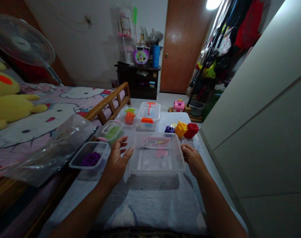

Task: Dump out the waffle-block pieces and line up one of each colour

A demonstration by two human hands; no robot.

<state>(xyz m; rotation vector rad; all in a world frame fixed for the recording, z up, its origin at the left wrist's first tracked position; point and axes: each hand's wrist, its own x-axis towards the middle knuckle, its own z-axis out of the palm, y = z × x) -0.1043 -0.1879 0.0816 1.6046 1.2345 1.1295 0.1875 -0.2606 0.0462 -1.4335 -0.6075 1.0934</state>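
Note:
A clear, empty plastic box (156, 152) sits on the cloth-covered table (150, 201) right in front of me. My left hand (117, 162) is beside its left wall with the fingers spread, the thumb touching the rim. My right hand (193, 159) is curled against its right wall. Behind the box lie a yellow (181, 128), a red (191, 130) and a purple (169, 129) spiky block ball.
To the left stand a tub of purple pieces (89, 159), a tub of green pieces (111, 131), a tub with orange pieces (129, 117) and a lidded box with orange clasps (148, 115). A clear plastic bag (53, 148) lies over the bed edge. A white cupboard (264, 125) flanks the right.

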